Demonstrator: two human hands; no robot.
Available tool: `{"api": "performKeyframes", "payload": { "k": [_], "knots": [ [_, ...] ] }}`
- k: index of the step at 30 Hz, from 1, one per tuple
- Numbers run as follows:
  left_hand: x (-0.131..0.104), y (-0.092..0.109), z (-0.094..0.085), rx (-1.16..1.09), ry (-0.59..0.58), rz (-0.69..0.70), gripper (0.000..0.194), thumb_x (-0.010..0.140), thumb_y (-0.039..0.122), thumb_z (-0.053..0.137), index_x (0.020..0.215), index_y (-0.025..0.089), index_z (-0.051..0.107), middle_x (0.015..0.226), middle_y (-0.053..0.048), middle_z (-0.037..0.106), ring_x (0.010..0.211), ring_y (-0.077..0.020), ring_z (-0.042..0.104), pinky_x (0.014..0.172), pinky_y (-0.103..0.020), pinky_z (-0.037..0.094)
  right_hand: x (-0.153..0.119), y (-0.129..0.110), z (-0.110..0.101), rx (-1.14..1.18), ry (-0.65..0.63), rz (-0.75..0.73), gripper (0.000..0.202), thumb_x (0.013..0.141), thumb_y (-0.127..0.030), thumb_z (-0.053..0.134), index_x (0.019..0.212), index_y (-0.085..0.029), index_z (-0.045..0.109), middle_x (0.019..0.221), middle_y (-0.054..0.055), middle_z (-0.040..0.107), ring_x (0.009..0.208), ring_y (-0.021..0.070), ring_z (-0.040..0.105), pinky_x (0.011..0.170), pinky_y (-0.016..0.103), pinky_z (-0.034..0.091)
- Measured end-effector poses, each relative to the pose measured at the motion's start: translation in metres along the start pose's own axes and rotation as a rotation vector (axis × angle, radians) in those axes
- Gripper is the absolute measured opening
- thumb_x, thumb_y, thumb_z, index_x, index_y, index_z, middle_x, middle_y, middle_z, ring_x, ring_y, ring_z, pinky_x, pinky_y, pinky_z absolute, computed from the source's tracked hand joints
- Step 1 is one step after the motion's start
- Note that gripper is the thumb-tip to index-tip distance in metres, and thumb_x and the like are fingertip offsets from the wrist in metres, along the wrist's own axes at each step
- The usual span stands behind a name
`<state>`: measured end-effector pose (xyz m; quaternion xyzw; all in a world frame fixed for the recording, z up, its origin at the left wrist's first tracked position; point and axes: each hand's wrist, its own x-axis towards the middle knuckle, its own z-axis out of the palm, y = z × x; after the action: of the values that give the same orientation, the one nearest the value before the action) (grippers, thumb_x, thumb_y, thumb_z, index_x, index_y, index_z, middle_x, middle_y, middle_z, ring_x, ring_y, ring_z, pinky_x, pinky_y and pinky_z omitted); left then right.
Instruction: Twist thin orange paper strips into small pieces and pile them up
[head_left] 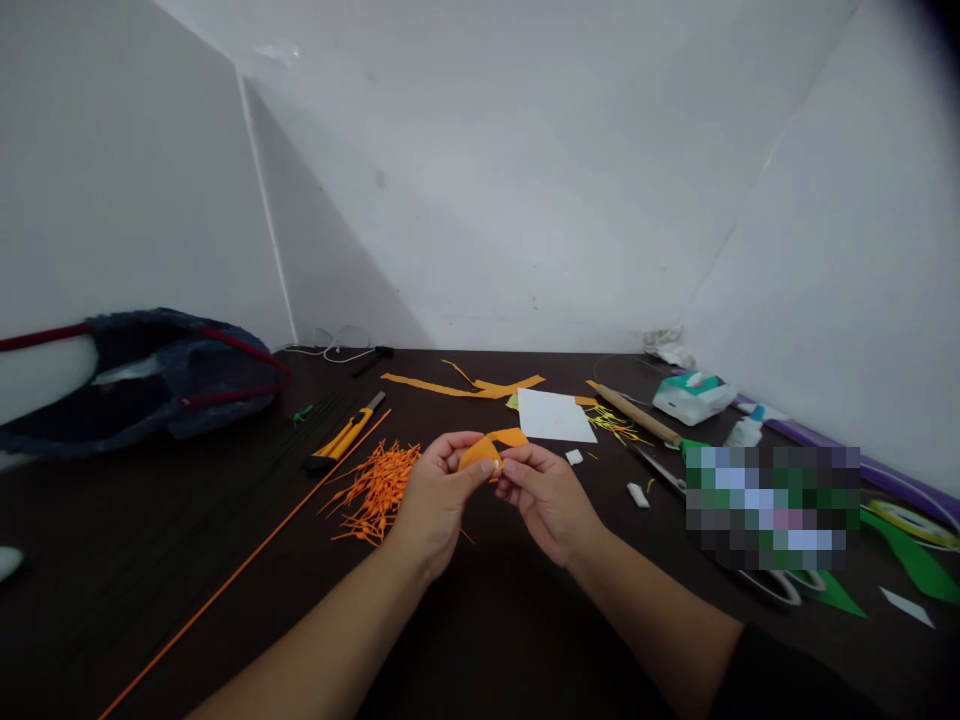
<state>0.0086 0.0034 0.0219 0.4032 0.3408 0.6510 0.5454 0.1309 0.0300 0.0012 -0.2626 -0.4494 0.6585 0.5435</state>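
My left hand point(439, 495) is closed on a strip of orange paper point(480, 452), pinching it between thumb and fingers. From the right, my right hand point(551, 500) pinches the same strip near its lower end, so the fingertips of both hands nearly meet. The strip bends over in a loop above the fingers. Part of it is hidden behind them. Left of my left hand lies a pile of thin orange twisted paper pieces point(382, 490). A white sheet point(555, 415) rests just beyond my hands, with long orange strips point(435, 387) behind it.
A yellow box cutter point(349, 435) and a long orange stick point(247, 565) lie on the left, near a dark blue bag point(210, 370). On the right are scissors point(772, 585), a wooden-handled tool point(637, 413), a tissue pack point(691, 398), a glue bottle point(746, 430) and green paper point(911, 555).
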Motion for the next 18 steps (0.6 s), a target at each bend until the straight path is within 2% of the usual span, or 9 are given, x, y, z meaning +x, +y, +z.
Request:
{"api": "performKeyframes", "payload": {
  "k": [3,6,10,15,18],
  "knots": [
    [0.002,-0.001,-0.002,0.057,-0.001,0.007,0.033,0.060,0.018,0.070,0.090,0.015,0.055,0.070,0.000,0.063,0.063,-0.0104,0.058,0.064,-0.023,0.046,0.001,0.001,0.000,-0.056,0.013,-0.014,0.011,0.065,-0.022,0.066,0.070,-0.016,0.059,0.063,-0.001,0.058,0.055,0.0100,0.050,0.059,0.028,0.043],
    [0.005,-0.004,-0.007,0.128,0.025,0.006,0.032,0.061,0.017,0.069,0.089,0.015,0.055,0.072,-0.001,0.064,0.064,-0.0105,0.059,0.064,-0.023,0.045,0.002,0.002,-0.002,-0.255,0.017,-0.112,0.010,0.067,-0.023,0.063,0.075,-0.018,0.060,0.066,-0.001,0.056,0.058,0.0107,0.050,0.060,0.028,0.043],
    [0.010,-0.013,-0.014,0.201,0.033,-0.039,0.027,0.060,0.015,0.068,0.085,0.015,0.056,0.074,-0.001,0.065,0.068,-0.0117,0.060,0.065,-0.022,0.045,0.004,0.004,-0.008,-0.606,-0.069,-0.267,0.030,0.065,-0.018,0.063,0.094,-0.021,0.056,0.077,0.000,0.054,0.065,0.0117,0.051,0.061,0.028,0.043],
    [0.013,-0.022,-0.016,0.212,-0.024,-0.194,0.026,0.060,0.014,0.067,0.082,0.015,0.054,0.071,-0.001,0.064,0.064,-0.0114,0.061,0.066,-0.024,0.046,0.013,0.006,-0.022,-0.786,-0.109,-0.163,0.022,0.062,-0.015,0.063,0.081,-0.019,0.054,0.067,-0.003,0.052,0.060,0.0109,0.051,0.058,0.027,0.044],
    [0.014,-0.025,-0.015,0.254,-0.072,-0.198,0.027,0.061,0.016,0.067,0.084,0.016,0.053,0.066,0.000,0.063,0.061,-0.0122,0.061,0.066,-0.027,0.047,0.016,0.008,-0.030,-0.799,-0.115,-0.049,0.014,0.063,-0.011,0.058,0.072,-0.019,0.050,0.060,-0.004,0.052,0.054,0.0103,0.052,0.052,0.025,0.043]
  ]
}}
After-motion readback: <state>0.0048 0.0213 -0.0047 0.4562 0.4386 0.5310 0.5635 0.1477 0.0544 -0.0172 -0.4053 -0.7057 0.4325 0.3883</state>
